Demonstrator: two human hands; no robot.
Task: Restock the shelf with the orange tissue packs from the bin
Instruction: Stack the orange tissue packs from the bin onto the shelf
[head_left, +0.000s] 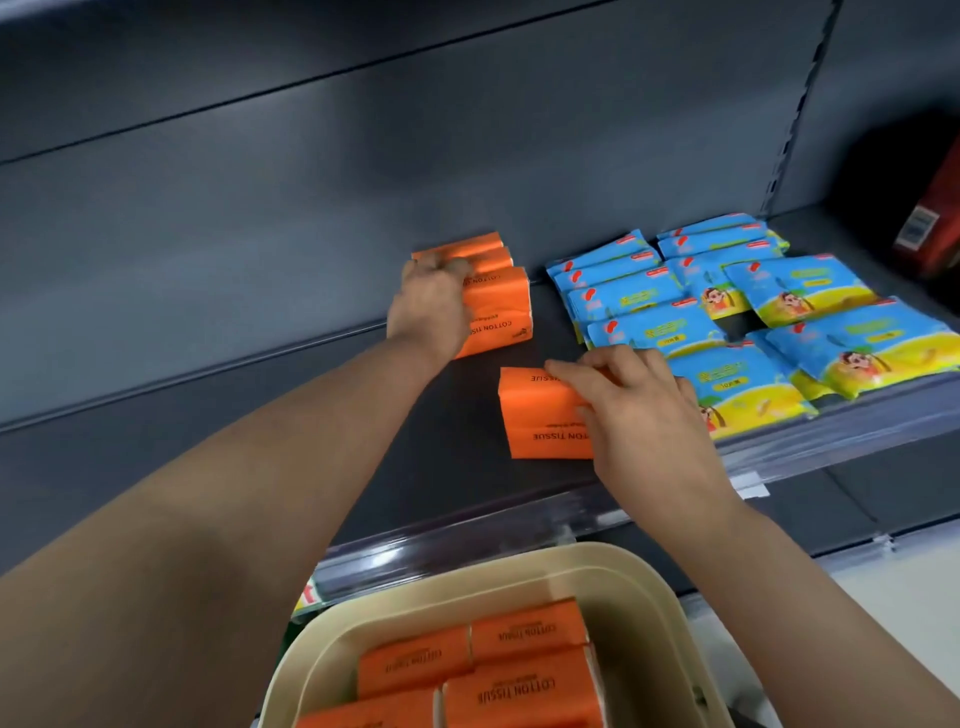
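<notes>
A row of orange tissue packs (496, 306) stands at the back of the dark shelf (447, 457). My left hand (431, 306) grips the left side of the front pack in that row. Nearer the shelf's front lies another orange pack (540, 415), and my right hand (639, 410) holds it from its right side, fingers over its top edge. Below, a beige bin (644, 592) holds several more orange packs (519, 675).
Blue and yellow wipe packets (727, 317) fill the shelf to the right of the orange packs, close to my right hand. A red package (935, 223) sits at the far right. A clear plastic rail (467, 545) lines the shelf's front edge. The shelf's left part is bare.
</notes>
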